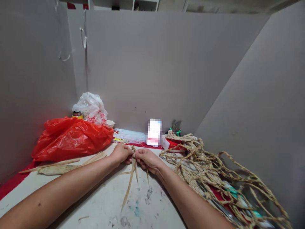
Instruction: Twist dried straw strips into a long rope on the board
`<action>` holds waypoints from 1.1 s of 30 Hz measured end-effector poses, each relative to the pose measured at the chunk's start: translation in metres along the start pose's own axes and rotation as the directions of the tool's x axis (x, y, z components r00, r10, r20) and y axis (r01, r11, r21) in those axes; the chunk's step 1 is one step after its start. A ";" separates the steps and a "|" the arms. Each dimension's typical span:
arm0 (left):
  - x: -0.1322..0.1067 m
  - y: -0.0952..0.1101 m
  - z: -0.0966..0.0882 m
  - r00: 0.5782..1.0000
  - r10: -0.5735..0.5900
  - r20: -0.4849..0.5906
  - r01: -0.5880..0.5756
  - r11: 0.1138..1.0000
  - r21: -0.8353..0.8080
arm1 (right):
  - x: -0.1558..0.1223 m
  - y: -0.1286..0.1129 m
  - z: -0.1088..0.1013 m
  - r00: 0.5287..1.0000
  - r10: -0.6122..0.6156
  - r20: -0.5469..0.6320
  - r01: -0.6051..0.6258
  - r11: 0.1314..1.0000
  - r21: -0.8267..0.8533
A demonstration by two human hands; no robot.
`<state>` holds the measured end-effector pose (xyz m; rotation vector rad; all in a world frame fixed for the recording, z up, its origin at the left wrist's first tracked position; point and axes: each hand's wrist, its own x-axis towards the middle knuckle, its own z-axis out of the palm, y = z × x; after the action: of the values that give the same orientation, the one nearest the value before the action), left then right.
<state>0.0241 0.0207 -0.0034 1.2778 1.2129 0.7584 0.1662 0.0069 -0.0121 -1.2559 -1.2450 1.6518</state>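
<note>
My left hand point(122, 154) and my right hand point(147, 159) meet at the middle of the table, both pinched on a small knot of dried straw strips point(133, 156). The loose ends of the strips point(130, 184) hang down from the knot toward me and lie on the white table point(100, 206). More dried leaf strips point(62, 167) lie flat just left of my left forearm. A heap of twisted straw rope point(205, 168) is spread out to the right of my right hand.
A red plastic bag point(71, 137) and a white plastic bag point(91, 108) sit at the back left, with a small cup point(110, 123). Clear sticks point(130, 135), a white packet point(154, 132) and pliers point(176, 128) lie by the back wall. Grey partitions enclose three sides.
</note>
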 end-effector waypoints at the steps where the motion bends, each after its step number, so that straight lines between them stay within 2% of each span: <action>1: 0.000 -0.001 -0.001 1.000 -0.003 0.008 0.004 1.000 -0.024 | 0.000 -0.001 -0.001 1.000 0.004 0.015 -0.004 1.000 0.010; 11: -0.002 0.000 -0.011 1.000 0.013 -0.009 -0.015 0.979 -0.204 | -0.004 -0.006 -0.007 0.993 0.047 0.105 -0.062 0.989 0.137; 16: -0.009 0.000 -0.005 0.989 -0.045 0.142 0.078 0.969 -0.233 | -0.004 -0.005 -0.004 0.993 0.038 0.115 -0.055 0.987 0.149; 18: -0.011 -0.002 -0.003 0.985 -0.036 0.170 0.074 0.972 -0.224 | -0.003 -0.004 -0.004 0.992 0.033 0.120 -0.051 0.987 0.150; 23: -0.011 -0.003 -0.003 0.993 -0.016 0.114 0.035 0.985 -0.169 | -0.004 -0.003 -0.006 0.991 0.035 0.132 -0.055 0.988 0.147; 29: -0.011 0.001 -0.005 0.990 -0.067 0.121 0.092 0.973 -0.212 | -0.006 -0.005 -0.002 0.993 0.027 0.113 -0.044 0.988 0.148; 33: -0.012 0.002 -0.004 0.992 -0.050 0.114 0.072 0.977 -0.201 | -0.006 -0.004 -0.001 0.994 0.010 0.113 -0.023 0.992 0.121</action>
<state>0.0178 0.0112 0.0021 1.0929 1.0533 0.7397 0.1687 0.0024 -0.0067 -1.1152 -1.1829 1.8038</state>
